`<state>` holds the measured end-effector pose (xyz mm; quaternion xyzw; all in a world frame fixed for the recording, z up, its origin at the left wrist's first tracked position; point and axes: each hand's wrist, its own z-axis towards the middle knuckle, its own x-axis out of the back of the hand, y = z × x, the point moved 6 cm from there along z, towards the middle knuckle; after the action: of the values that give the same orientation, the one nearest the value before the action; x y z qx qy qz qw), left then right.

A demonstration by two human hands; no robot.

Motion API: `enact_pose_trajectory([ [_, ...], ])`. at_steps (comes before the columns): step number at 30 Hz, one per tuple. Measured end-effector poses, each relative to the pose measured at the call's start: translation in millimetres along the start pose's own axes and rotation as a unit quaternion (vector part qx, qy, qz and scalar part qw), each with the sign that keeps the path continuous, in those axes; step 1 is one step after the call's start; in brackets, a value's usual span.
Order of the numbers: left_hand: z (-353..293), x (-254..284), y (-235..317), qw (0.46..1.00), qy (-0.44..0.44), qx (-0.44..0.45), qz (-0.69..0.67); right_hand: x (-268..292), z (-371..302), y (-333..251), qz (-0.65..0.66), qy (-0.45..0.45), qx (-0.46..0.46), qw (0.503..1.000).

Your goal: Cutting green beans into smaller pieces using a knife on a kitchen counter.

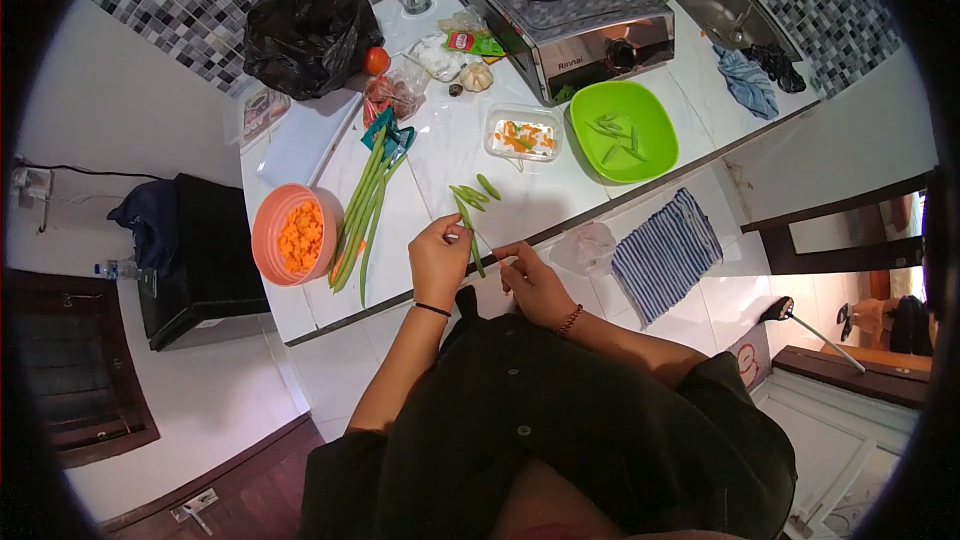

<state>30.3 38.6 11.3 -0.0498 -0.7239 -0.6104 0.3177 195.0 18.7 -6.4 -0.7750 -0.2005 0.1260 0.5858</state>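
My left hand [440,258] pinches a long green bean [474,249] that hangs down at the counter's front edge. Close to its right, my right hand [535,285] has its fingers drawn together, and whatever it holds is too small to make out. Several short bean pieces [468,194] lie on the white counter just beyond my left hand. To the left, a bunch of whole long beans [364,215] rests beside an orange bowl [262,252] of diced carrot [301,236]. A green bowl [623,166] at the right holds several cut bean pieces.
A clear plastic tub [495,143] with orange and green scraps stands beside the green bowl. Behind are a gas stove [570,30], a garlic bulb [476,77], a tomato [376,61] and a black plastic bag [308,25]. The sink [710,2] is at the far right.
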Motion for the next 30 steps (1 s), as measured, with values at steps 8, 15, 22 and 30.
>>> enact_pose_trajectory([
  [8, -2, 0, -1, 1.000, -0.001, -0.009, -0.008, -4, -1, -5, -0.008, 0.008, -0.009, 1.000],
  [15, -1, 0, -1, 1.000, -0.007, -0.008, -0.012, -10, 14, -12, -0.001, 0.018, -0.018, 1.000],
  [22, -2, 2, 0, 1.000, -0.006, -0.002, -0.006, -9, 9, -5, 0.002, 0.023, 0.002, 1.000],
  [30, -2, -1, -1, 0.999, -0.014, 0.007, -0.030, -11, 17, -7, -0.012, 0.032, -0.021, 0.999],
])
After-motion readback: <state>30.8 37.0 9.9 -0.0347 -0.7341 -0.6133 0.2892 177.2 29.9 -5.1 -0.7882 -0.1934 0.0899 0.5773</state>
